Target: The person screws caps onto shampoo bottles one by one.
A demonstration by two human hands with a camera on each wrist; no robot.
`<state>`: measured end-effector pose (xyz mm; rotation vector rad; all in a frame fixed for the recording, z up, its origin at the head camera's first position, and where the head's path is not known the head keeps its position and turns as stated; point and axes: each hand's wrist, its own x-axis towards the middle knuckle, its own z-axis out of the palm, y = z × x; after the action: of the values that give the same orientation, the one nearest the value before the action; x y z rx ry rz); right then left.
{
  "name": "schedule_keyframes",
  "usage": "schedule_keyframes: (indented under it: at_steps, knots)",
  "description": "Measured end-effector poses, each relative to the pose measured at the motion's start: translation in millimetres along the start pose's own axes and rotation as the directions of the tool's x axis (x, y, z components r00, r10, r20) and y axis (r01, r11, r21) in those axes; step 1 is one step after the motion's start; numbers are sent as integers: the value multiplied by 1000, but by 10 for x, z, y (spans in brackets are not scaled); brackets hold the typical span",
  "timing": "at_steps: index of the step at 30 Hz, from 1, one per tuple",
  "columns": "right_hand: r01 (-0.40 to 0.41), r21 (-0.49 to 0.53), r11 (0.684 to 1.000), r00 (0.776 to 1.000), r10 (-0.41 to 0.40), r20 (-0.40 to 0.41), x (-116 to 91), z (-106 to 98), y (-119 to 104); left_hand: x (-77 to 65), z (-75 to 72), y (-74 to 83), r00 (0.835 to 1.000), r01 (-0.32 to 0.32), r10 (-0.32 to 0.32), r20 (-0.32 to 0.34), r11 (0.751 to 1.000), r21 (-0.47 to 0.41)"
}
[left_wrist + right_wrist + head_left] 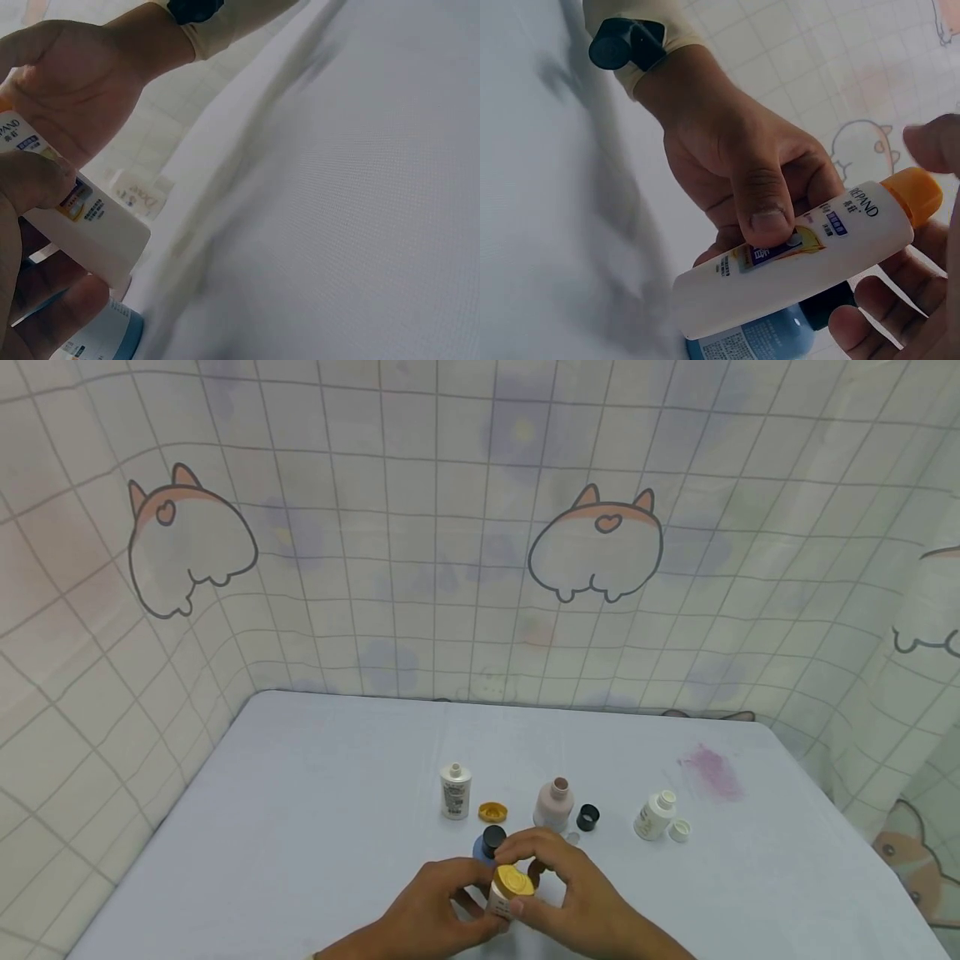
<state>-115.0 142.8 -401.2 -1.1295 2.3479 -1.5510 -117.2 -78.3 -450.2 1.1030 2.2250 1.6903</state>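
Just in front of the blue black-capped bottle (489, 843): my left hand (435, 902) grips the white plastic bottle's (795, 271) body, my right hand's (577, 889) fingers curl round its orange cap (513, 881); long axis tilts cap-up toward me.

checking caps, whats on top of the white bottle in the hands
An orange cap sits on the white bottle, which the left hand grips. The right hand partly covers it, so its seating is hidden.

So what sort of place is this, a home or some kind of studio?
Probably a small staged recording booth, not a lived-in room. A cartoon-printed curtain closes in a cloth-covered table, a few small bottles stand uncapped, and both hands hold an orange-capped bottle.
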Motion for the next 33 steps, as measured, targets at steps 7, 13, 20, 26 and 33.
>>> schedule_keyframes:
  at_steps: [7,13,20,26,33]
  knots:
    - [-78,134,988,993,65,94,-16,-31,7,-4,14,-11,999,-33,33,2,999,-24]
    - [31,175,984,996,-46,80,-11,-18,58,-14,27,-32,999,-39,39,9,999,-32]
    - [34,128,991,998,-41,52,-5,4,66,-17,17,33,999,-30,31,20,999,-19]
    - [22,71,997,996,-28,90,-11,-27,31,-13,-14,71,997,-69,69,26,997,17]
    - [-13,90,996,993,3,119,1,-27,52,-19,-19,-11,997,-45,45,59,999,2]
